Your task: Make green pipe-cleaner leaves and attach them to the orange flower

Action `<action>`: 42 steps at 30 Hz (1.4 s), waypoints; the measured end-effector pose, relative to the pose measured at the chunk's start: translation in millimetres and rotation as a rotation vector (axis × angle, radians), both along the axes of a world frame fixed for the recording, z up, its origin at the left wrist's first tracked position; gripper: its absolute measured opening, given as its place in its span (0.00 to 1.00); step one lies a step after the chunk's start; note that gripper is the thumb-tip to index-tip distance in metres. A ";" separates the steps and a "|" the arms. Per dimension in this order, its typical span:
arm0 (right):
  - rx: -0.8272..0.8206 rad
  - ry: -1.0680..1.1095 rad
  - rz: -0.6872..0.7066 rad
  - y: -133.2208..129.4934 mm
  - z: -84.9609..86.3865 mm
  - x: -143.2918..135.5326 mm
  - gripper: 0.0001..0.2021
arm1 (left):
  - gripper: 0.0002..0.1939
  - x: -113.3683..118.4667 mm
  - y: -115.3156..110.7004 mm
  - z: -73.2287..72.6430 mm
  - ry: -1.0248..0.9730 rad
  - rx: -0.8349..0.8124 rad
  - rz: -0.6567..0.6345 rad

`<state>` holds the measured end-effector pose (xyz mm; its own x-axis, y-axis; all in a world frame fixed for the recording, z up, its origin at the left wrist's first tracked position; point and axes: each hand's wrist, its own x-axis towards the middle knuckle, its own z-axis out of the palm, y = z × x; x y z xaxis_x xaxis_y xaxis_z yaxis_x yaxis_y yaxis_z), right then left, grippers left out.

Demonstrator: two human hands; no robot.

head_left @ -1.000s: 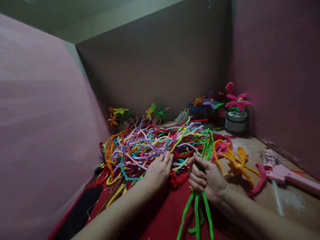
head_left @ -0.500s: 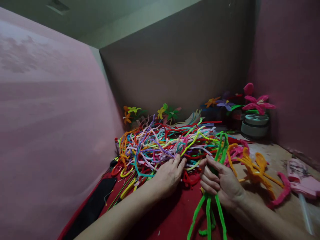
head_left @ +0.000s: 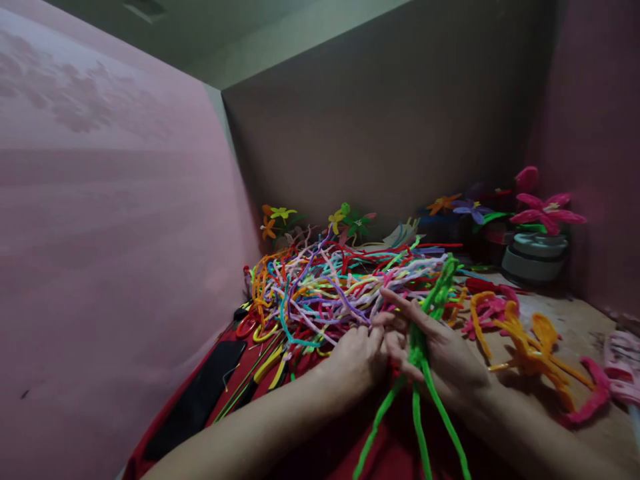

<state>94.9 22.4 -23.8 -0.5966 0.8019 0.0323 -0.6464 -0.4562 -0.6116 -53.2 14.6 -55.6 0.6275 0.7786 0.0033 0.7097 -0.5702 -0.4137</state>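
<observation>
1. Though it's only backdrop, the pink wall is the biggest thing here, filling the whole left side and meeting a dark back wall.
2. Red cloth comes next, spread under the arms.
3. Then a messy pile of fuzzy stems past the hands: purple, white, orange, teal, red, all tangled up.
4. Green stems, bunched together, lie across the right palm. Top end leans right, three loose tails fan out below over the cloth.
5. Right hand is half open around that bunch, one digit stretched toward the pile, the others bent. Left hand is curled up right beside its fingers; can't tell if it's got hold of anything.
6. Black flat slab sits on the cloth, left of the left forearm.
7. Orange fuzzy piece lies to the right of the right hand.
8. Grey pot at the back right, pink flower above it.
9. Tiny yellow flower behind the pile.
</observation>
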 end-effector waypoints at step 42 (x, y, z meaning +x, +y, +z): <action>-0.207 -0.153 -0.171 17.7 -21.0 -3.4 0.18 | 0.01 -127.7 105.9 67.2 -1.166 -0.419 0.652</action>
